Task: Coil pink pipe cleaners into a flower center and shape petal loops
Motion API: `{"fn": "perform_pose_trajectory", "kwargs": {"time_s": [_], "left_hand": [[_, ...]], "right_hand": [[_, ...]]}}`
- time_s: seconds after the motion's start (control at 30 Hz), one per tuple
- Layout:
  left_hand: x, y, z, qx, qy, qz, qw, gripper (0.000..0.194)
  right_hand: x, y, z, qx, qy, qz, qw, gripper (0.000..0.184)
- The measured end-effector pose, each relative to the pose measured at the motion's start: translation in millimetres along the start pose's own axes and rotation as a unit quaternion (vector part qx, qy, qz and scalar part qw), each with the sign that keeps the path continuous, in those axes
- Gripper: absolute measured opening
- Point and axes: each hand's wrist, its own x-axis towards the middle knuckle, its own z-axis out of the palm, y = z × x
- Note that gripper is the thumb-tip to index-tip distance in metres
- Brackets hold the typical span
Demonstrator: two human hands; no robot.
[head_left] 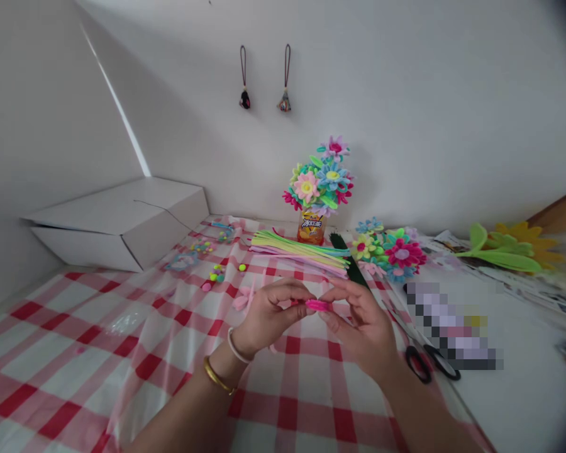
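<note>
Between my two hands is a small bright pink piece of bent pipe cleaner [317, 306], held a little above the checked tablecloth. My left hand [278, 311] pinches its left end between thumb and fingertips. On the other end, my right hand [358, 318] grips with thumb and index finger, its other fingers curled loosely. Just behind the left hand lies a pale pink pipe-cleaner shape [242, 299], partly covered by that hand. Beyond both hands rests a bundle of pipe cleaners [299, 248] in yellow, green, pink and lilac.
A jar [311, 228] holds fuzzy flowers [327, 179] by the wall. More flowers [393, 251] lie to its right, near dark green stems [344, 251]. Black-handled scissors [427, 362] lie right of my right hand. Small pompoms [217, 274] and a white box [122, 220] are at left.
</note>
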Motion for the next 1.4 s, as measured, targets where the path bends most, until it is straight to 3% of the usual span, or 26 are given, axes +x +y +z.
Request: {"fn": "perform_pose_trajectory", "kwargs": {"time_s": [0.17, 0.43, 0.8, 1.07, 1.27, 1.4], "left_hand": [[-0.2, 3.2, 1.6, -0.015, 0.029, 0.002, 0.999, 0.011], [-1.4, 4.3, 2.7, -0.177, 0.007, -0.112, 0.978, 0.008], [-3.2, 0.5, 2.6, -0.247, -0.009, -0.163, 0.955, 0.009], [-2.6, 1.1, 2.4, -0.234, -0.033, -0.088, 0.968, 0.008], [-2.8, 4.2, 2.9, -0.104, 0.012, 0.008, 0.994, 0.009], [-4.0, 3.5, 3.4, -0.048, 0.016, 0.035, 0.998, 0.013]], "right_hand": [[-4.2, 1.8, 2.6, -0.010, 0.019, -0.050, 0.999, 0.044], [6.3, -7.8, 0.0, 0.142, 0.014, 0.097, 0.985, 0.043], [8.8, -2.5, -3.0, 0.226, -0.021, 0.129, 0.965, 0.043], [1.6, -8.5, 0.3, 0.138, 0.010, 0.038, 0.990, 0.045], [0.3, -7.3, 0.8, 0.102, -0.015, 0.017, 0.995, 0.047], [-0.2, -2.2, 0.3, 0.069, 0.006, -0.049, 0.996, 0.050]]}}
